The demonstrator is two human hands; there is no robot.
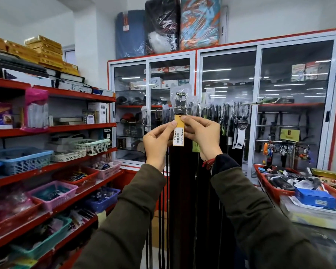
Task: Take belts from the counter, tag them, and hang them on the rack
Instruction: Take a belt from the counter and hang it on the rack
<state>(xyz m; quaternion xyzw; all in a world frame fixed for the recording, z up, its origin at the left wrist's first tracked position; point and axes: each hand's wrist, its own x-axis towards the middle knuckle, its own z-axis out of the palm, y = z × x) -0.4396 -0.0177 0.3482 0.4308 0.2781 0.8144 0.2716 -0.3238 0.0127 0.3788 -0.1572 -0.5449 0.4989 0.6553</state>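
A dark brown belt [179,181] hangs straight down in front of me, its metal buckle [179,101] in clear plastic wrap at the top. A yellow price tag [178,133] with a white printed label lies against the belt just below the buckle. My left hand [157,141] pinches the tag's left edge and my right hand [201,135] pinches its top right corner. Behind it the rack [254,103] carries several other dark belts [221,117] in plastic, some with tags.
Red shelves [66,131] with baskets of small goods run along the left. A glass-door cabinet [229,94] stands behind the rack. On the right, a counter holds red trays [273,188] of goods and a blue box [315,199].
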